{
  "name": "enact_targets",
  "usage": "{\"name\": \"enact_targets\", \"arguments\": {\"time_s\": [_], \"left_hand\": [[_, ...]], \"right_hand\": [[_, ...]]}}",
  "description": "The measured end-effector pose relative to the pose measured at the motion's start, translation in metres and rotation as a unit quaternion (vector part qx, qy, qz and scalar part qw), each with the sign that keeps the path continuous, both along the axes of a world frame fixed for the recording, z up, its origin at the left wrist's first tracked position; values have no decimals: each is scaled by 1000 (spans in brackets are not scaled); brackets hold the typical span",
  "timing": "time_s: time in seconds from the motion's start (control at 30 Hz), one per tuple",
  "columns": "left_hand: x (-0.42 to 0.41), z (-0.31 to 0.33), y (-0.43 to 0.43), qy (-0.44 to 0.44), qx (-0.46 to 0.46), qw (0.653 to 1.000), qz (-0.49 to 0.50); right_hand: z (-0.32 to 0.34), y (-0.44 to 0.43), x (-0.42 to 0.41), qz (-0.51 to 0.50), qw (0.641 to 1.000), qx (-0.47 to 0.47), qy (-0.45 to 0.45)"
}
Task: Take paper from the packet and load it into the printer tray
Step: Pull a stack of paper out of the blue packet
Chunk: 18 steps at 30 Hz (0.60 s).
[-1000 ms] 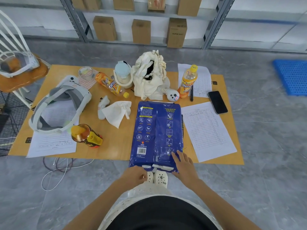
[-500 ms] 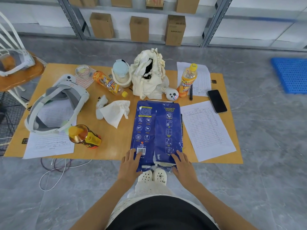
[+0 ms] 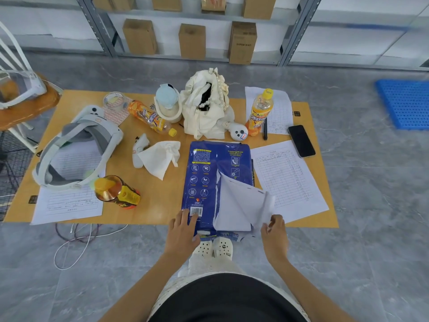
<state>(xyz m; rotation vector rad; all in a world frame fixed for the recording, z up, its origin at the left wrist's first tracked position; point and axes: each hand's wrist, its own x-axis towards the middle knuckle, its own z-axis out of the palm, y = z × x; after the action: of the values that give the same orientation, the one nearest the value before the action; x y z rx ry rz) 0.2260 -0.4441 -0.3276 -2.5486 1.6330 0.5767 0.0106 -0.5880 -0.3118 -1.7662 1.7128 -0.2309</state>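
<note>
A single wide-angle head camera is looking forward and steeply down from above the person's own body. It is sitting close to the left hand [image 3: 183, 231] and right hand [image 3: 275, 233], which are showing low in the middle of the picture. Beyond the hands it is taking in the whole desk [image 3: 162, 201]; farther beyond, the metal shelf [image 3: 292, 31] is closing the top edge. The edges are bending with the lens.
</note>
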Motion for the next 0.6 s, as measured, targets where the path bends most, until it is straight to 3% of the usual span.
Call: {"name": "enact_targets", "arguments": {"time_s": [0.13, 0.2, 0.3, 0.4, 0.5, 0.57, 0.6], "left_hand": [[-12, -6, -2, -51, 50, 996, -47], [-14, -4, -5, -47, 44, 996, -55], [-12, 2, -9, -19, -9, 999, -34], [-7, 11, -9, 44, -85, 995, 23], [4, 20, -14, 137, -165, 955, 203], [16, 21, -18, 112, -184, 931, 296], [21, 21, -20, 81, -178, 934, 298]], "right_hand": [[-4, -4, 3, -52, 998, 30, 11], [-4, -5, 13, -117, 984, 122, -61], [5, -7, 30, -256, 907, 261, -207], [9, -9, 44, -309, 857, 300, -285], [9, -10, 52, -232, 901, 256, -261], [11, -7, 52, -125, 948, 217, -195], [13, -4, 51, -61, 966, 195, -159]]}}
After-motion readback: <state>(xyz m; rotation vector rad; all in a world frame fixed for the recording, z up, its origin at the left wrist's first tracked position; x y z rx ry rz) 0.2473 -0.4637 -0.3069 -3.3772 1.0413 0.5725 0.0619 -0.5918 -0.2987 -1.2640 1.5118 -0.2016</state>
